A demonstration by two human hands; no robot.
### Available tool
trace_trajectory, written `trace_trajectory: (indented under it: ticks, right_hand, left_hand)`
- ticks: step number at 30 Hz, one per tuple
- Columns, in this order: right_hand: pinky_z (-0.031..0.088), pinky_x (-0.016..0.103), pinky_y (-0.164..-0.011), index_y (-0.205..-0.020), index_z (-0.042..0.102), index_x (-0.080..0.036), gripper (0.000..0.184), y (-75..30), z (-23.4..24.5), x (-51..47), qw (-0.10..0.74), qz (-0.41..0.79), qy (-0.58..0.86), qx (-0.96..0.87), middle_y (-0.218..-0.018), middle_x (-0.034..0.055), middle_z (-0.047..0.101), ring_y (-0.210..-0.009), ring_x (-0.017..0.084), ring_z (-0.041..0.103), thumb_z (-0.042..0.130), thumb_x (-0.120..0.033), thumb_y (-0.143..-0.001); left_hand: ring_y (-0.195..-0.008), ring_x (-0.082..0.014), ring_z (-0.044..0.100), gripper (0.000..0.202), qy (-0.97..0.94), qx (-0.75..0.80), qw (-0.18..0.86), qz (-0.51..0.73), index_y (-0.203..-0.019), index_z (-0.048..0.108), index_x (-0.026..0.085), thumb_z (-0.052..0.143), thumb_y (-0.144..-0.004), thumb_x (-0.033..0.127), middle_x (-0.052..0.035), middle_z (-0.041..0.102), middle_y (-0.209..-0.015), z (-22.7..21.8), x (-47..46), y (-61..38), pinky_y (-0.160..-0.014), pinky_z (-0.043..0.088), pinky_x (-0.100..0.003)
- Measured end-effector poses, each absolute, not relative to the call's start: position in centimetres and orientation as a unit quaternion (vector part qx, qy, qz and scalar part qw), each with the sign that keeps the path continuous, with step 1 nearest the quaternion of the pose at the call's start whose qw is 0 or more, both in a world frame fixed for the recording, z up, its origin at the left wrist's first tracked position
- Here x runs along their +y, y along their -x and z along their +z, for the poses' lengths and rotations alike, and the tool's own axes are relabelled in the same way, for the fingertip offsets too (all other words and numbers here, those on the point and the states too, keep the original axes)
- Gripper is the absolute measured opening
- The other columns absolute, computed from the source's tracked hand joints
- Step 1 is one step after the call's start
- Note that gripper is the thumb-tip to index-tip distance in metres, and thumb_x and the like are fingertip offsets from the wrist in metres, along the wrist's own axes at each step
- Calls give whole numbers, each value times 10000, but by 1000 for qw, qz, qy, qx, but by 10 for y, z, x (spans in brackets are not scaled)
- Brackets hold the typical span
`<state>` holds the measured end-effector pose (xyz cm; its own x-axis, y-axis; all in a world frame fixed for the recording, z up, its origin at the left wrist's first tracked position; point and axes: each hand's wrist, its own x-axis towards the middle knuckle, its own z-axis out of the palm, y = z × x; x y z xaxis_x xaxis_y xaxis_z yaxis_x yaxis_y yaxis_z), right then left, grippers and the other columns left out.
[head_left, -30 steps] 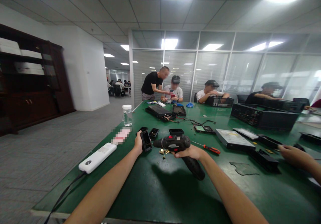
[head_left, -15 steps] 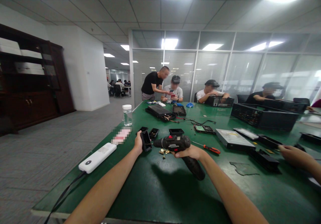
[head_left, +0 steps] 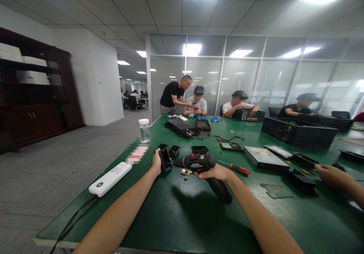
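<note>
My left hand [head_left: 156, 162] is closed around a small black plastic box [head_left: 165, 160], tilted up with its hollow side turned toward the drill. In my right hand [head_left: 214, 172] is a black and red cordless drill [head_left: 196, 163], held by the grip with its chuck pointing left at the box. The tip sits close to the box's side; whether it touches I cannot tell. Under the drill lie several small brass-coloured metal pieces [head_left: 186, 172]. Behind them stand similar black boxes, one open tray [head_left: 174, 151] and another tray [head_left: 199, 149].
A screwdriver [head_left: 234, 167], a silver disc drive [head_left: 265, 161] and a circuit board [head_left: 231, 146] lie on the green table [head_left: 148, 223]. At left are a white power bank [head_left: 110, 179] and a clear jar [head_left: 143, 131]. A co-worker's hand [head_left: 331, 175] reaches in from the right.
Almost nothing differs. Both hands, the box and the drill keep their places, and the view has shifted very slightly.
</note>
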<state>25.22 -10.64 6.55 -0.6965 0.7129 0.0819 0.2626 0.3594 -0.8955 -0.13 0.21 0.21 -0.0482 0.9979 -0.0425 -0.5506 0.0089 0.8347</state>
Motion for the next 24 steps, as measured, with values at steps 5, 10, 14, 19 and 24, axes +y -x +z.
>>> trace_trajectory:
  ticks: [5, 10, 14, 19, 24]
  right_hand:
    - [372, 261, -730, -876, 512, -105, 306, -253, 64, -105, 235, 472, 308, -792, -824, 33, 512, -764, 123, 466, 580, -277, -632]
    - [375, 253, -728, -862, 515, -104, 279, -252, 67, -108, 230, 473, 297, -797, -831, 35, 509, -766, 120, 466, 569, -272, -646]
    - [373, 256, -733, -864, 512, -101, 280, -251, 68, -109, 236, 472, 296, -796, -822, 34, 508, -762, 118, 465, 571, -264, -645]
    - [371, 265, -739, -906, 507, -103, 325, -250, 67, -108, 236, 483, 302, -787, -824, 37, 511, -765, 122, 464, 579, -265, -634]
    - [363, 266, -753, -926, 502, -105, 351, -250, 69, -109, 242, 484, 296, -787, -828, 34, 510, -768, 120, 461, 585, -263, -625]
  left_hand:
    - [-476, -207, 563, 376, -315, 359, 614, 628, -696, 510, 129, 415, -636, 489, -45, 546, -502, 4, 0, 1, -426, 446, -338]
    - [-472, -206, 561, 368, -305, 355, 618, 632, -711, 517, 128, 413, -642, 474, -44, 545, -498, 4, 0, 0, -417, 440, -326]
    - [-468, -201, 560, 360, -298, 353, 627, 627, -707, 518, 122, 411, -647, 461, -43, 544, -492, 4, 1, 1, -413, 438, -319]
    - [-469, -200, 560, 362, -298, 354, 628, 625, -694, 515, 121, 419, -638, 466, -39, 545, -492, 3, 1, 2, -426, 439, -320]
    - [-471, -200, 560, 346, -287, 349, 633, 629, -689, 517, 121, 415, -650, 449, -39, 544, -490, 6, -1, 1, -423, 436, -313]
